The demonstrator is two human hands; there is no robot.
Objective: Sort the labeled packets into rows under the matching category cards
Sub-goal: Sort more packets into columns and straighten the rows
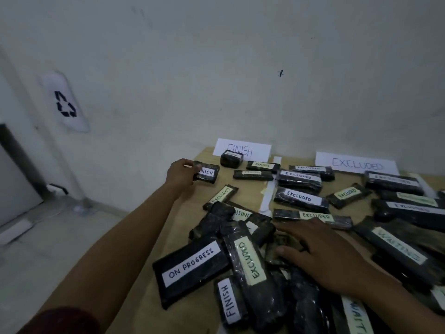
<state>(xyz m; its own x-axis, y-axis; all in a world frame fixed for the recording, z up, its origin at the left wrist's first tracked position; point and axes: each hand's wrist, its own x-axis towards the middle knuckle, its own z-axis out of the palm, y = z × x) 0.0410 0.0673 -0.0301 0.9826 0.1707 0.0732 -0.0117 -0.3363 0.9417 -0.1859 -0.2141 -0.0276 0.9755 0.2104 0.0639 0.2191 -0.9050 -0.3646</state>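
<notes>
gripping a black white-labelled finish packet (pixel 206 172), left hand (pixel 180 173).

Open table (pixel 250 191) just below the finish packets (pixel 252 175), room to pass there. Near side's jammed, a heap of packets (pixel 240 261) fills it. Right of the white tape strip (pixel 267 196), only narrow gaps.

Pale, scuffed wall (pixel 216 68) above and behind left hand (pixel 181 173); small dark mark (pixel 280 73) up to hand's right. White sign (pixel 64 103) with black recycling arrows on wall, far left of hand, higher. Pale floor (pixel 48 237) left of and below hand. Dark-edged panel (pixel 14 169) at far left. Tan table (pixel 250 191) under hand, against wall. Light dim, cool.
</notes>
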